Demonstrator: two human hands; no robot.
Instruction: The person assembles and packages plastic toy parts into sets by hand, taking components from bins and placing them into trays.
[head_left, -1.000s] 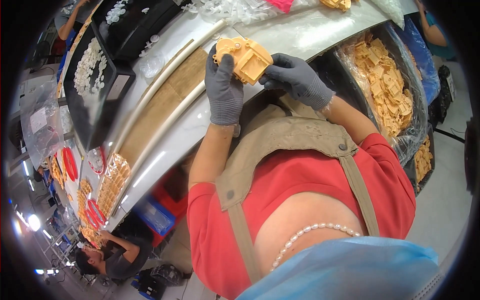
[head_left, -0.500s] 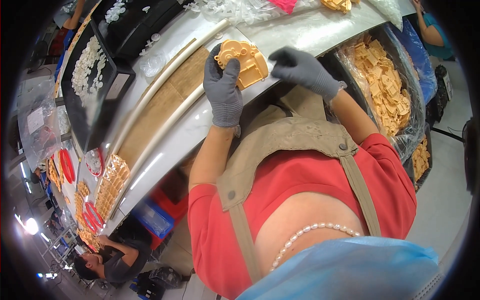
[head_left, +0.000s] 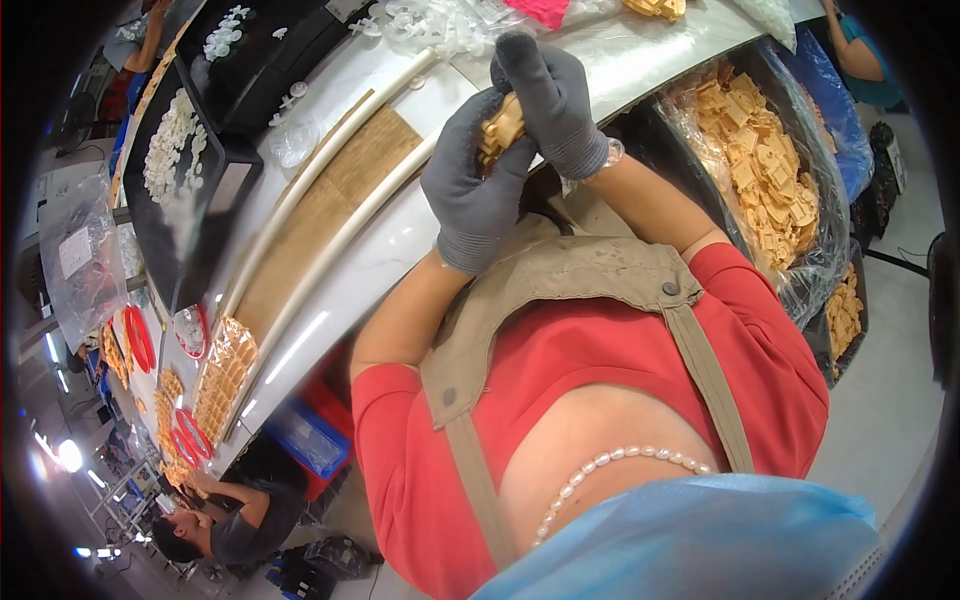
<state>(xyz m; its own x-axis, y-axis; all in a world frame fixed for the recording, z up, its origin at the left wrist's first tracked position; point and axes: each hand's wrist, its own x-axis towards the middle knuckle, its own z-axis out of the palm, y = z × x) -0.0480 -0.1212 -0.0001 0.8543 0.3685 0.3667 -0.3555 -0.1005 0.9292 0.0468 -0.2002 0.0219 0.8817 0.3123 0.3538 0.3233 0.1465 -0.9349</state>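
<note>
Between my two grey-gloved hands is a light orange moulded plastic part, a housing-like piece [head_left: 503, 128], mostly covered by the gloves. My left hand [head_left: 468, 195] is closed around it from the left and below. From the right, my right hand [head_left: 562, 112] closes on the same part, its thumb and fingers bent around the near and far sides. Both hands are over the front edge of the white table [head_left: 640, 62], close to my apron.
A lined bin of orange parts [head_left: 755, 165] stands at my right. On the left are black trays with small white pieces [head_left: 175, 150], a brown strip between white rails [head_left: 320, 205], and rows of orange parts [head_left: 225, 370]. Another person [head_left: 225, 520] sits at the table's far left.
My right hand has come in from the right and taken hold of the orange part. The part has turned, its broad face no longer showing; my left hand is slightly lower.
</note>
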